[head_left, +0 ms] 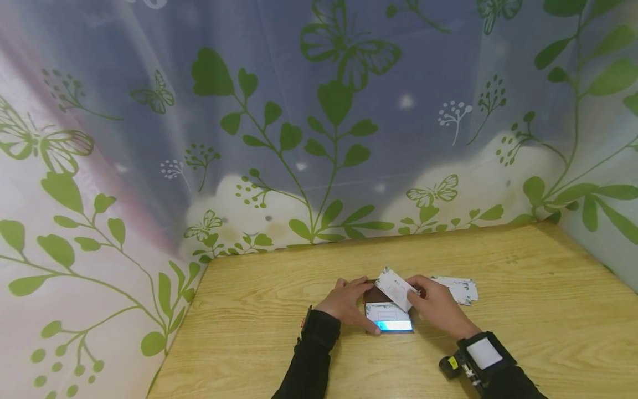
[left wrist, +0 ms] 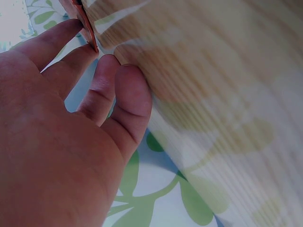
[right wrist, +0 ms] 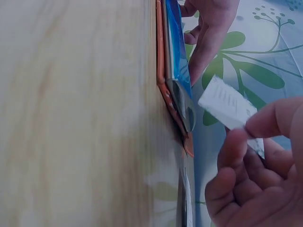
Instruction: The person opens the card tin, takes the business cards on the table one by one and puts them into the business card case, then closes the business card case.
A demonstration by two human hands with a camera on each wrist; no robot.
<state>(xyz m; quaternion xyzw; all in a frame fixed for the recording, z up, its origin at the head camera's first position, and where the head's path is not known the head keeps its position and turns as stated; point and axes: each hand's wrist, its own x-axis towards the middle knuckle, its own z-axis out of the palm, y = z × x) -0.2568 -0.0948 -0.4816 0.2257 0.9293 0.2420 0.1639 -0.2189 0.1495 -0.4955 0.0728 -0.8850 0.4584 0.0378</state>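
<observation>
In the head view, my right hand (head_left: 438, 305) pinches a white printed card (head_left: 395, 288) with green leaf decoration between thumb and fingers. The card (right wrist: 227, 101) is tilted beside the holder in the right wrist view. A brown card holder (head_left: 375, 295) lies spread on the table, with a white card (head_left: 386, 310) and a glossy blue strip (head_left: 394, 325) in its lower part. My left hand (head_left: 349, 305) rests along its left side, thumb near the lower corner and fingers at the upper edge. Fairly straight fingers (left wrist: 71, 66) touch the holder's orange-brown edge (left wrist: 89, 29).
More white leaf-patterned cards (head_left: 461, 289) lie on the wooden table (head_left: 269, 299), just behind my right hand. A curtain (head_left: 279, 127) with butterflies and leaves stands along the table's back and sides. Both wrists wear black straps, the right one with a camera (head_left: 451, 367).
</observation>
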